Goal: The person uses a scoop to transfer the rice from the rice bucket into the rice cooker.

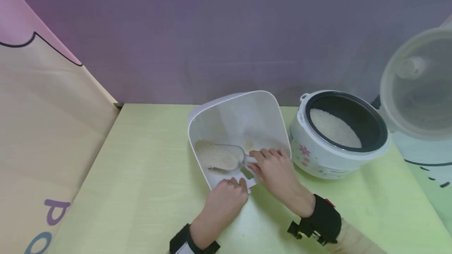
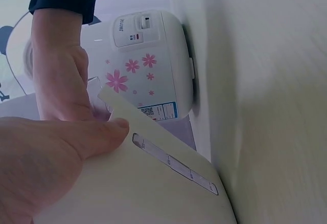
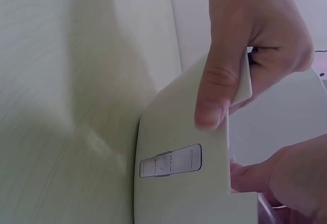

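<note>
A white rice bin leans toward me on the table, its mouth facing up and forward. My left hand grips the near rim, fingers over the edge; in the right wrist view its thumb presses the outer wall beside a clear gauge strip. With my right hand I hold the handle of a clear scoop inside the bin. Rice lies in the bin's left corner and fills the scoop's bowl. In the left wrist view, the bin's wall hides the scoop.
Right of the bin stands a white rice cooker with pink flowers. Its lid is up, and white rice lies in the dark inner pot. A grey-purple backdrop rises behind the pale green table.
</note>
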A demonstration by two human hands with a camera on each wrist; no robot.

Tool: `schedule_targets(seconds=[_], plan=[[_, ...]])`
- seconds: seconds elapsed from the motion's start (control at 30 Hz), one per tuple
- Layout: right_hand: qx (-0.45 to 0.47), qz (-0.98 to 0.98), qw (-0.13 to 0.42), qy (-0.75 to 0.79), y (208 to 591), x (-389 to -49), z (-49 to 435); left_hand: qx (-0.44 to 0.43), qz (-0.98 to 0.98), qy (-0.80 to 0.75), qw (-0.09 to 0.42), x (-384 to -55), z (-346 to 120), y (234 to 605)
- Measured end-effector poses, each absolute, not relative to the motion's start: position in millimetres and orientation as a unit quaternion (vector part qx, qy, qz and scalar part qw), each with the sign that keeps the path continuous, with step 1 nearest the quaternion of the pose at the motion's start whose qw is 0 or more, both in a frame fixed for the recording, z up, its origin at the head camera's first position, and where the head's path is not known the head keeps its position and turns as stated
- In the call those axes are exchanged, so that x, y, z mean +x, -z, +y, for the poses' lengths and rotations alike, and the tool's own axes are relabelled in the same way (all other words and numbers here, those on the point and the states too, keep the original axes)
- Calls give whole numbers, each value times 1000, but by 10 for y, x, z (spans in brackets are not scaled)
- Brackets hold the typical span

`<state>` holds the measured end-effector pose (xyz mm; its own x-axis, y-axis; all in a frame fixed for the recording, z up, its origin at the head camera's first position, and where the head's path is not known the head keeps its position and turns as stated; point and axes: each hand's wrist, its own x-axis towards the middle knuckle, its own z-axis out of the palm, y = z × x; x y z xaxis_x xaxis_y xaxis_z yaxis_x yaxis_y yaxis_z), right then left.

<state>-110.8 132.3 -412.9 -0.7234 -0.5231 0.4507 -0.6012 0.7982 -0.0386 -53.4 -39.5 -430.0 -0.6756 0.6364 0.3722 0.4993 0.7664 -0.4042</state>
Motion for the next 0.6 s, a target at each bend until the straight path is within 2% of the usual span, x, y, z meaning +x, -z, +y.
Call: schedule_targets(seconds=[0.6], plan=[[281,-923,223,-140,3938,-1044,1370,-313,-909,-122,248,-547,-418,4322]])
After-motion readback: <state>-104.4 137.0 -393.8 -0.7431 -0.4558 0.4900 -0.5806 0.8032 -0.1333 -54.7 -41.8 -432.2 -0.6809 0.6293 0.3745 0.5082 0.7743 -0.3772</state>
